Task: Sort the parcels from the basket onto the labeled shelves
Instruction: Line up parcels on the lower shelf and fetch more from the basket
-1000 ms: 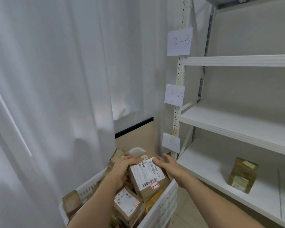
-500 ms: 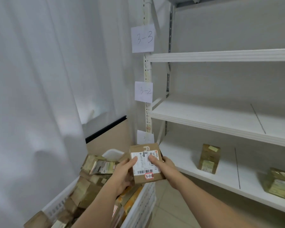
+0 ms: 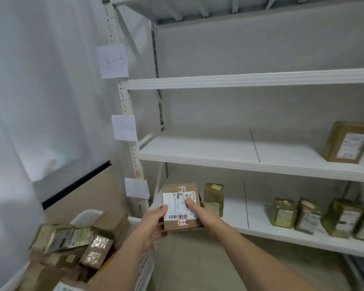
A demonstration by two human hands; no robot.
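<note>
Two hands on one cardboard parcel (image 3: pixel 180 206), held up in front of the left end of the bottom shelf (image 3: pixel 261 223). The left hand (image 3: pixel 153 222) grips its left edge with the thumb lying over the white shipping label (image 3: pixel 179 205), and the right hand (image 3: pixel 206 215) holds the right side with a finger laid across that label. Label face is turned toward the camera, long axis roughly up and down. A small red-edged sticker (image 3: pixel 183 222) under the barcode reads "3-1-10"; printed text up the label's right side ends in "T72", the rest is too blurry. Paper tags on the rack upright: "3-3" (image 3: pixel 114 60) up top, "3-2" (image 3: pixel 124 127) in the middle, and a lowest tag (image 3: pixel 137 188) I can't read. Several taped parcels (image 3: pixel 315 217) stand along the bottom shelf, one box (image 3: pixel 347 142) sits on the middle shelf. White basket (image 3: pixel 144 267) of more parcels at lower left.
</note>
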